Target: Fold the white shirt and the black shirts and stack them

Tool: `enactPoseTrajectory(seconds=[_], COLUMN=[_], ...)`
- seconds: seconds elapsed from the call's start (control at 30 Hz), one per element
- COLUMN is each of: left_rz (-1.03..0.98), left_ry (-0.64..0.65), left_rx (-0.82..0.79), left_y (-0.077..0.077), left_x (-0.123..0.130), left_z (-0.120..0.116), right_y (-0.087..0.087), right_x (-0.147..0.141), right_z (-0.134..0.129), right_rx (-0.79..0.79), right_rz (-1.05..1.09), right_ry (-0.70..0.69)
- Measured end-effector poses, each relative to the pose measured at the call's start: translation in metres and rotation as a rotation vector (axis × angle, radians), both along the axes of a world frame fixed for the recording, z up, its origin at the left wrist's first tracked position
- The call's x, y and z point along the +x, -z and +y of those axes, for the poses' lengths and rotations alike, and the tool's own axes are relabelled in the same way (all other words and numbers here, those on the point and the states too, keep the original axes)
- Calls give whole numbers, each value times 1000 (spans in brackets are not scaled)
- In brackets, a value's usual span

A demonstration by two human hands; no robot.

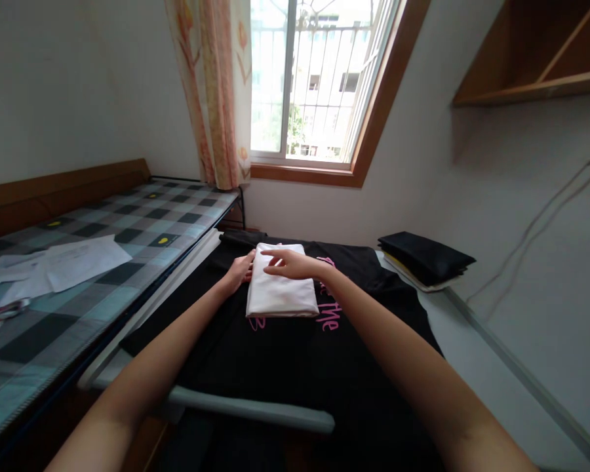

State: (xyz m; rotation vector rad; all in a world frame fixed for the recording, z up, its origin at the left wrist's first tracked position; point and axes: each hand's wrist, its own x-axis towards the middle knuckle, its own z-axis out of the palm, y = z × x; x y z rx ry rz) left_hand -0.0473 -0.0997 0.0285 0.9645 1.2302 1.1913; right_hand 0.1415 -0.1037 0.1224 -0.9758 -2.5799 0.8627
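Likely smoothing folded white rectangular cloth (pixel 281 298) with loosely spread right hand (pixel 295 265); left hand (pixel 239 271) at left edge, cannot tell if gripping. Next, probably calls for keeping folds flat.

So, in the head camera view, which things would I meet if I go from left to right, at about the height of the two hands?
Loose papers → left hand → folded white cloth → folded black cloth.

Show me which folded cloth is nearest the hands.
The white folded cloth, lying on the spread black garment; the black-topped folded stack sits apart, near the wall.
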Motion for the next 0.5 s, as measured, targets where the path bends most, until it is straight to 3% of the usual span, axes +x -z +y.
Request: enactPoseTrajectory(seconds=[0.17,0.3,0.5], left_rz=[156,240,454], left_ry=[51,65,-13], left_rx=[156,242,273], left_y=[6,7,9], left_x=[-2,-1,-3], left_z=[-1,-1,2], right_y=[38,62,98], right_x=[23,40,47], right_z=[-3,-7,-15], right_rx=[165,333,425], right_rz=[141,68,-34], right_ry=[144,259,253])
